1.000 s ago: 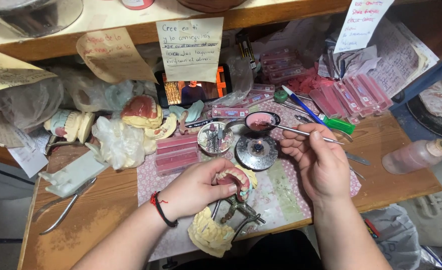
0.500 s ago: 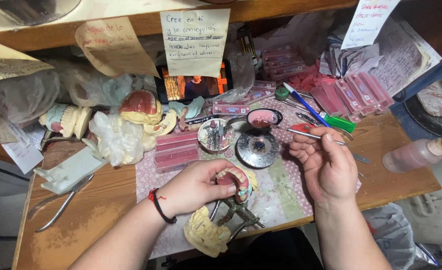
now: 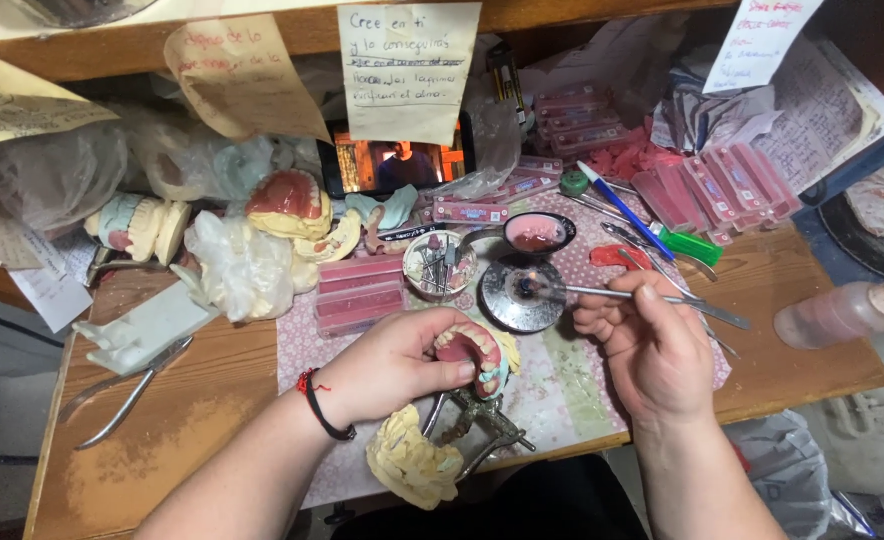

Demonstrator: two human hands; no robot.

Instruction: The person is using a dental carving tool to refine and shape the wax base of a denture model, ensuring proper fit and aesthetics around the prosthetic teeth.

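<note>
left hand (image 3: 402, 365) grips a wax denture model (image 3: 470, 352); right hand (image 3: 652, 345) pinches a metal wax spatula (image 3: 622, 293), its long axis pointing left, tip over the small burner (image 3: 522, 292) behind the model.

Left hand (image 3: 392, 365): grips a pink-gummed denture model (image 3: 474, 352) on a metal articulator (image 3: 477, 425), near centre of the tabletop (image 3: 192, 420). Right hand (image 3: 652, 345): holds a thin metal instrument (image 3: 652, 296), tip over the small burner (image 3: 522, 292). Pliers (image 3: 122, 392) lie at left.

A worn wooden tabletop (image 3: 172, 430) carried a pink dotted mat (image 3: 562, 385) at its middle. Pliers (image 3: 127, 392) and a white plastic block (image 3: 142, 328) lay on the bare wood at the left; a squeeze bottle (image 3: 842, 312) lay on its side at the right edge.
</note>
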